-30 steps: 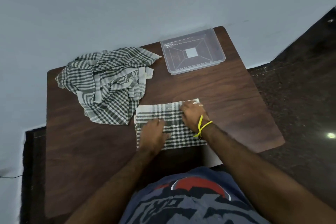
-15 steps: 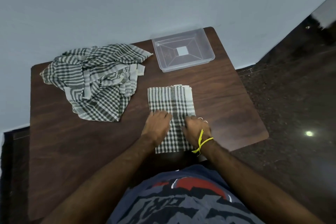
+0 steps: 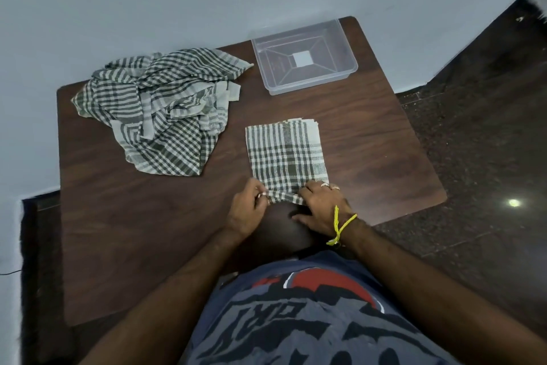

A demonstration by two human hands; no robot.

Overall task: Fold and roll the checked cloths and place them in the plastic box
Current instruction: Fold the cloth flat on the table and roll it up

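A folded rectangle of woven green-and-white checked cloth (image 3: 286, 154) lies flat at the centre of the dark wood-grain table (image 3: 148, 231). At its 6 o'clock edge the left hand (image 3: 248, 210) and right hand (image 3: 322, 205) each pinch a narrow rolled lip, fingers curled closed on it. A crumpled heap of checked cloths (image 3: 162, 113) sits at 10 o'clock, and a clear rectangular plastic box (image 3: 305, 58) at 12 o'clock.

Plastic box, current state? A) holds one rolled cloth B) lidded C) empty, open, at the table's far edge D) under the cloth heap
C: the plastic box sits open with only its clear bottom showing, apart from the crumpled cloths and the folded cloth.
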